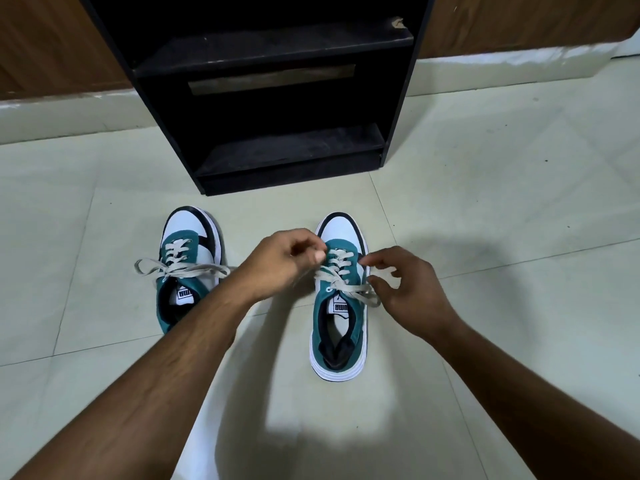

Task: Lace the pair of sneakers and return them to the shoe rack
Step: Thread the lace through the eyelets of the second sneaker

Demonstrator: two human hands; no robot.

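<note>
The step in hand looks like finishing the lacing of the right-hand sneaker, which stands on the tiled floor in front of the black shoe rack, toe toward the rack. To do it well, I would judge that both lace ends should be drawn out evenly to either side so the crossings sit flat over the tongue, then tightened from the toe end upward before any knot is made, keeping the sneaker from sliding on the smooth floor. The left hand sits at the sneaker's left flank, its grip closed in a pinch of thumb and forefinger on the lace near the upper eyelets. The right hand sits at the sneaker's right flank, fingers curled and fingertips pinching the other lace end where it trails off that side. The other sneaker stands well to the left of the first, also toe toward the rack, laced up with its loose ends spread sideways and not yet tied. The rack's shelves show nothing on them.
</note>
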